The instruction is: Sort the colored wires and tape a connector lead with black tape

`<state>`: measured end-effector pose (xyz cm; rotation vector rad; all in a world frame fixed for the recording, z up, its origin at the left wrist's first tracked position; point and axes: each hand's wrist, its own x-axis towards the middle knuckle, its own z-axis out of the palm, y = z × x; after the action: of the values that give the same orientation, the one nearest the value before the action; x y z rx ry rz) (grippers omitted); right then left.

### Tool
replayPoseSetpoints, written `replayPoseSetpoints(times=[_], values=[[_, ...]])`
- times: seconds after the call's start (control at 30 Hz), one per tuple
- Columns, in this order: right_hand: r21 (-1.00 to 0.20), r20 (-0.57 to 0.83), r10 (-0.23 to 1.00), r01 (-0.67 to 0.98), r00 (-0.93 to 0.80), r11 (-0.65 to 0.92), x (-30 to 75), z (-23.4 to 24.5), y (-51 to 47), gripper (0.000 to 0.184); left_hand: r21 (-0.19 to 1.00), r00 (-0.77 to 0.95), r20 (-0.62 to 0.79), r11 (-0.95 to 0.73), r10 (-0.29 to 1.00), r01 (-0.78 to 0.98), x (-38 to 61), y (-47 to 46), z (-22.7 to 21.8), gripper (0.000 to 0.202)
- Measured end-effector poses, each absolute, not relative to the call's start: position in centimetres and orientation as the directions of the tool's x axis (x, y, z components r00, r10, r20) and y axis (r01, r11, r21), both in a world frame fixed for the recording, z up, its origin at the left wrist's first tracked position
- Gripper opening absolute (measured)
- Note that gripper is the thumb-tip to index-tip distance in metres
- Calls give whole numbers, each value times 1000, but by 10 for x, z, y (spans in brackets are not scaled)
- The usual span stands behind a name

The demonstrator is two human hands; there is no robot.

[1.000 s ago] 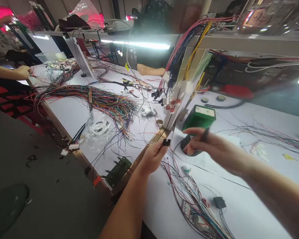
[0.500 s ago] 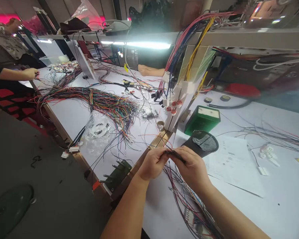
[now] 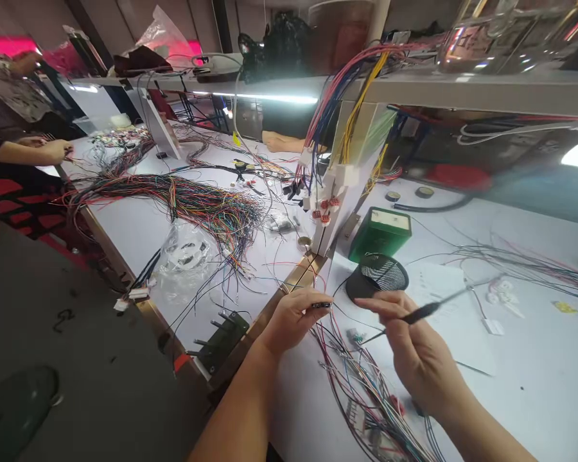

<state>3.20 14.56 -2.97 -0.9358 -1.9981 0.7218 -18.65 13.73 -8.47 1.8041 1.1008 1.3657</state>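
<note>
the left hand point(image 3: 289, 317) pinches a small black connector point(image 3: 320, 305) between thumb and fingertips, above the near edge of the white tabletop point(image 3: 510, 378). the right hand point(image 3: 414, 350) grips a thin black-handled probe tool point(image 3: 421, 313) in closed fingers, just right of the connector and apart from it. a loose multicoloured wire bundle point(image 3: 366, 391) lies below both hands; a black mesh cup point(image 3: 378, 276) lies on its side behind them.

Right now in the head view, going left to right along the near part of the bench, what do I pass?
clear plastic bag → green pegged fixture → left hand pinching a small black connector → black mesh cup → right hand holding a thin black tool → white connectors
</note>
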Motion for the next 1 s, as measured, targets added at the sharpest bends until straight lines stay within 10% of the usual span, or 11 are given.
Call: replayPoseSetpoints(times=[1.0], values=[[-664,310,720,400,-621,632,29,-6,150,15,839,195,363,-410,911,357,-184,137,-85,22]])
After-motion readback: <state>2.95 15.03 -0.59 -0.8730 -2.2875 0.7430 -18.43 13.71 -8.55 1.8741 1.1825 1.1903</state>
